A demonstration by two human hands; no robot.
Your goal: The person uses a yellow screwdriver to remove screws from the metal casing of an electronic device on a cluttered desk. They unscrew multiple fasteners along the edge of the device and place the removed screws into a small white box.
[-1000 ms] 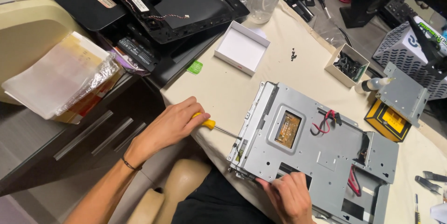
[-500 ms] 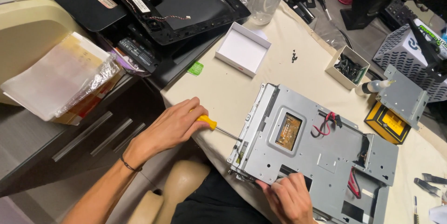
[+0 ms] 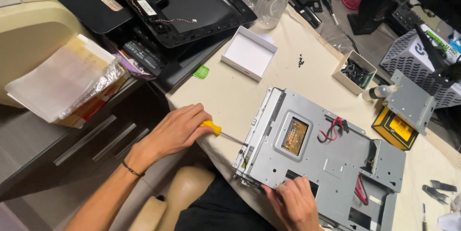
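fingers [image 3: 192,118] grip screwdriver [image 3: 222,132] against metal chassis [image 3: 331,164].

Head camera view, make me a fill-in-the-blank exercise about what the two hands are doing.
1. The left hand grips a screwdriver with a ____ handle.
2. Its tip meets the side edge of the grey sheet-metal chassis, which lies on the ____ table.
3. The right hand presses on the chassis's ____ edge.

Missing words: yellow; beige; near
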